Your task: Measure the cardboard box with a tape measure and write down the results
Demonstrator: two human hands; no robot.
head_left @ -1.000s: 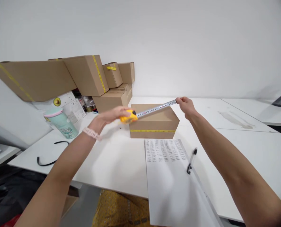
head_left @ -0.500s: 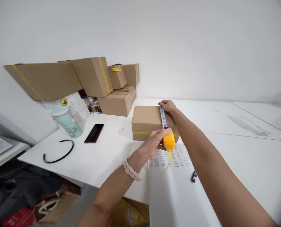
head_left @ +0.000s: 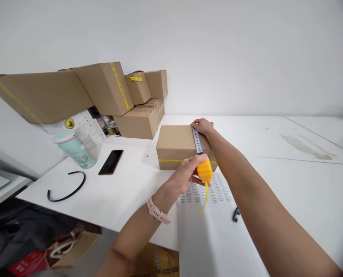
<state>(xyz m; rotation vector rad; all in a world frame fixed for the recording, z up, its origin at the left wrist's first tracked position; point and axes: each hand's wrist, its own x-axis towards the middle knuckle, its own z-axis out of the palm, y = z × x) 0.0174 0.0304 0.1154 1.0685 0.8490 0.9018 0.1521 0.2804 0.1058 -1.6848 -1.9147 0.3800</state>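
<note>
A closed cardboard box [head_left: 175, 138] with a yellow tape strip along its front side sits on the white table. My left hand [head_left: 188, 173], closed, grips the yellow case of a tape measure [head_left: 205, 171] at the box's near edge; a yellow strap dangles from the case. The drawn-out blade lies across the box's top, from near edge to far edge. At the far edge, my right hand [head_left: 203, 126] pinches the blade's end. Beneath the case, a large white sheet [head_left: 197, 227] covered with rows of writing extends toward me.
Several cardboard boxes [head_left: 137, 125] are stacked at the back left against the wall. Left on the table are a mint-green tumbler [head_left: 77, 152], a phone [head_left: 111, 162] and a black headband [head_left: 80, 186]. A small black object [head_left: 235, 214] lies beside my right forearm.
The whole view has shifted slightly, moving the scene a little left and up. Both hands keep their hold on the tape measure, and the blade stays across the box top.
</note>
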